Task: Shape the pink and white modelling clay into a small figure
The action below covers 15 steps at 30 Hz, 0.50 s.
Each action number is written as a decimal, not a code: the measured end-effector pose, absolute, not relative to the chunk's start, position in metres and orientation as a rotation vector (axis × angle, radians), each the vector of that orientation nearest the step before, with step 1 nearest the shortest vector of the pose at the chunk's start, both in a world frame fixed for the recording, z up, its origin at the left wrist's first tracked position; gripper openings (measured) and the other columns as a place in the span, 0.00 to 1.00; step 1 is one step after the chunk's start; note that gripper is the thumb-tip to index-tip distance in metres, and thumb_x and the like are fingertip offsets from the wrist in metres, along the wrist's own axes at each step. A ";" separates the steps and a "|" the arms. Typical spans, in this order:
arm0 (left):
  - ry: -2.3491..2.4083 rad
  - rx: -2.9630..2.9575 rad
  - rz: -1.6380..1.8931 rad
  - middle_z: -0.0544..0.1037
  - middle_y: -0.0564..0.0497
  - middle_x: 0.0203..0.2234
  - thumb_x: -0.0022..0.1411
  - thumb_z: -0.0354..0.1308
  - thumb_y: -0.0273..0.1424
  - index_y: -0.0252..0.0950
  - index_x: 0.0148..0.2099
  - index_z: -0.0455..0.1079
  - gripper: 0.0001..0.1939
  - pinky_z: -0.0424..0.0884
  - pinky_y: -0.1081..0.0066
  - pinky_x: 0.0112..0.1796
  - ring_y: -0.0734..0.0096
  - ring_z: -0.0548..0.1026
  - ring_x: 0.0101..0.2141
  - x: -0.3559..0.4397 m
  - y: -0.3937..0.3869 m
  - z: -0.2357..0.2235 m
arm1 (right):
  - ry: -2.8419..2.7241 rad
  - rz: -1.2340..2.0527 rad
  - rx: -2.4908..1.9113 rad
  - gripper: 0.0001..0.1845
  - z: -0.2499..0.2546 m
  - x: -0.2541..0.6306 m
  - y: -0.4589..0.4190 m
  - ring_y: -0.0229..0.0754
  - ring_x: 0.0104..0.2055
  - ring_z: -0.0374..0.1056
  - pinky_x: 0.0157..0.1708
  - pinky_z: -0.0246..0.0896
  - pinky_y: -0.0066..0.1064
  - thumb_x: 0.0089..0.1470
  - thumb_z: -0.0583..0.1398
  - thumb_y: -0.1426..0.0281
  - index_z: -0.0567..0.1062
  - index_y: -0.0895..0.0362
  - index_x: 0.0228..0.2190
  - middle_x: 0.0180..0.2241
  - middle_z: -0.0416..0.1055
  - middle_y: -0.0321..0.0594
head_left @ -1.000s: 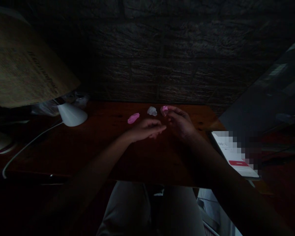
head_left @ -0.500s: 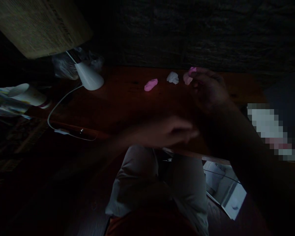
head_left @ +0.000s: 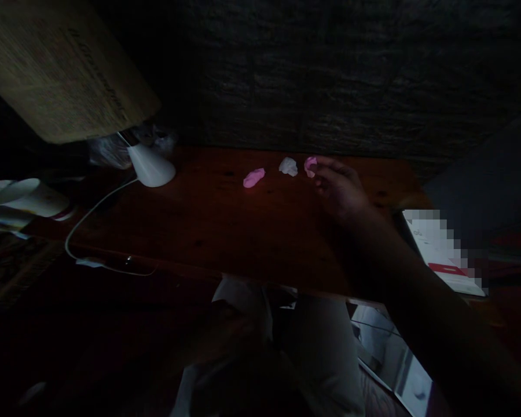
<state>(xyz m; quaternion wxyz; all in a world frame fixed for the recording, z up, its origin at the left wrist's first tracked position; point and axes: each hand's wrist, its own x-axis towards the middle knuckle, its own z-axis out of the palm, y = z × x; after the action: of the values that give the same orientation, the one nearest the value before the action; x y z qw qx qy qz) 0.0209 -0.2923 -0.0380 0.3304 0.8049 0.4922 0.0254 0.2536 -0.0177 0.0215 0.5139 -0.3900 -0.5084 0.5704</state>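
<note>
My right hand (head_left: pixel 337 188) reaches to the far side of the wooden table (head_left: pixel 226 231), fingers curled and pinched on a small pink lump (head_left: pixel 309 164). A crumpled white lump (head_left: pixel 288 166) lies just left of it, and another pink lump (head_left: pixel 254 177) lies further left on the wood. My left hand (head_left: pixel 223 333) is down below the table edge over my lap, a dim shape in the dark whose fingers I cannot make out.
A white cone-shaped lamp base (head_left: pixel 151 167) stands at the back left with a white cable (head_left: pixel 91 208) trailing off the edge. A printed brown sheet (head_left: pixel 65 69) hangs above it. A cup (head_left: pixel 35 200) lies at the left. A white-and-red card (head_left: pixel 438 255) rests at the right. A dark brick wall (head_left: pixel 330 87) lies behind.
My left hand has left the table and dropped below its edge to my lap. My right hand stays at the pink lump by the white one. The view shifted.
</note>
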 end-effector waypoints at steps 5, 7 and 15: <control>1.112 2.033 0.571 0.72 0.52 0.19 0.71 0.54 0.48 0.39 0.23 0.66 0.27 0.65 0.68 0.28 0.70 0.70 0.24 0.060 -0.246 0.017 | -1.150 1.370 -0.979 0.16 0.025 0.256 -0.018 0.36 0.32 0.70 0.27 0.61 0.27 0.41 0.74 0.61 0.84 0.49 0.36 0.43 0.81 0.37; 1.292 2.005 0.943 0.70 0.53 0.18 0.72 0.52 0.47 0.39 0.24 0.64 0.26 0.65 0.69 0.28 0.71 0.68 0.22 0.073 -0.202 0.046 | -1.178 1.382 -1.014 0.17 0.024 0.256 -0.017 0.35 0.30 0.69 0.27 0.60 0.27 0.40 0.74 0.61 0.84 0.49 0.36 0.45 0.81 0.37; 2.017 2.070 0.875 0.78 0.34 0.56 0.64 0.64 0.37 0.31 0.59 0.71 0.25 0.69 0.54 0.56 0.48 0.75 0.56 0.031 -0.009 0.053 | -1.290 1.401 -1.043 0.18 0.014 0.257 -0.011 0.42 0.34 0.75 0.34 0.70 0.34 0.37 0.75 0.61 0.83 0.51 0.34 0.34 0.80 0.37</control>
<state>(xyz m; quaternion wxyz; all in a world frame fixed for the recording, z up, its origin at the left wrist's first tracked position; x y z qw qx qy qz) 0.0313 -0.0094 0.0526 0.0611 0.6842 0.6666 0.2894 0.2569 -0.0114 0.0135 0.4660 -0.4250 -0.5256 0.5709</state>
